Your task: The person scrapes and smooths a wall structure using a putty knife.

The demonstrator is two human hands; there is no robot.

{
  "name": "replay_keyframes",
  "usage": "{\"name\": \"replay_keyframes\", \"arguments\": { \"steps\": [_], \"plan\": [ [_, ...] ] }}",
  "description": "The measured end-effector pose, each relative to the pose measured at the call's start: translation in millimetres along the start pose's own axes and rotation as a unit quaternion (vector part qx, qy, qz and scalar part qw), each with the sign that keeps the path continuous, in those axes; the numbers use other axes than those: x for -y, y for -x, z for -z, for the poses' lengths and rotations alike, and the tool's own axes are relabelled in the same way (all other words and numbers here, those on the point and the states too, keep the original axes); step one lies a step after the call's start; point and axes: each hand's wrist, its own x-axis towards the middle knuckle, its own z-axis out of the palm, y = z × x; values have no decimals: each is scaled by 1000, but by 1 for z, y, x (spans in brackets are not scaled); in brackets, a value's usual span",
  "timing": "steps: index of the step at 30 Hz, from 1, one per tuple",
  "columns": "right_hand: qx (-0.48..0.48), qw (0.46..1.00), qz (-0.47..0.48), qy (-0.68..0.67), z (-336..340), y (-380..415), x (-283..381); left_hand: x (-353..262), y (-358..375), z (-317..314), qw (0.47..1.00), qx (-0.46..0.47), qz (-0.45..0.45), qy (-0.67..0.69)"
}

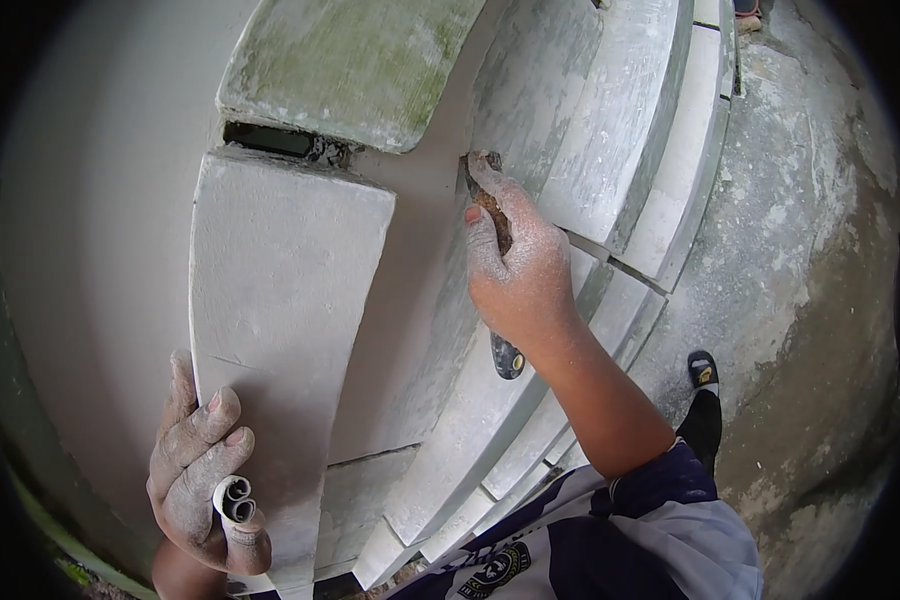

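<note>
My right hand (pixel 515 260), dusted white, is closed around a scraper-like tool (pixel 507 355) with a dark handle end sticking out below the palm; its worn brown part shows between thumb and fingers, against the inner face of the curved concrete pieces. At the lower left, my left hand (pixel 205 480) is closed on a rolled sheet (pixel 237 500), seen end-on, and its fingers rest on the edge of a pale concrete slab (pixel 280 250). A green-stained slab (pixel 355 60) lies above that slab, past a dark gap.
Long curved concrete ledges (pixel 610 120) step down to the right, with narrow joints between sections. Beyond them is a rough, dusty concrete floor (pixel 770 200). One foot in a dark sandal (pixel 703 370) stands on it. A smooth pale surface (pixel 100 200) curves along the left.
</note>
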Motion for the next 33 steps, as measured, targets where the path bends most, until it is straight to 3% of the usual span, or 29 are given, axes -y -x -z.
{"name": "replay_keyframes", "arguments": {
  "steps": [1, 4, 5, 8, 14, 18, 22, 25, 28, 29, 33],
  "plan": [
    [19, 998, -49, -18, 4, 1, 10, 1, -2, 0, 1000, 0, -3, -1],
    [8, 999, 30, 15, -5, 25, -10, 1, -1, -1, 1000, -10, -4, 4],
    [-3, 992, 105, 64, -5, 26, -20, 1, -1, -2, 1000, -15, -5, 8],
    [36, 995, -86, -29, 10, -13, 16, 4, -1, 0, 1000, -7, -10, 15],
    [12, 999, 40, 20, 1, 10, -9, 4, 0, 0, 1000, -11, 4, 16],
    [42, 997, -66, -17, 9, -7, 12, 5, 2, -1, 1000, -18, 3, 23],
    [-14, 999, 16, 26, 6, -29, 6, 4, 3, 0, 1000, -12, 6, 27],
    [63, 996, -64, -2, 11, -3, 11, 4, 5, 0, 999, -13, 6, 32],
    [56, 996, -66, -27, 13, -19, 21, 8, 8, 2, 999, -13, 13, 34],
    [66, 990, -122, -20, 18, -34, 30, 8, 10, 3, 999, -10, 19, 37],
    [46, 996, -71, -10, 14, -33, 20, 4, 8, 2, 1000, -1, 12, 26]
  ]
}}
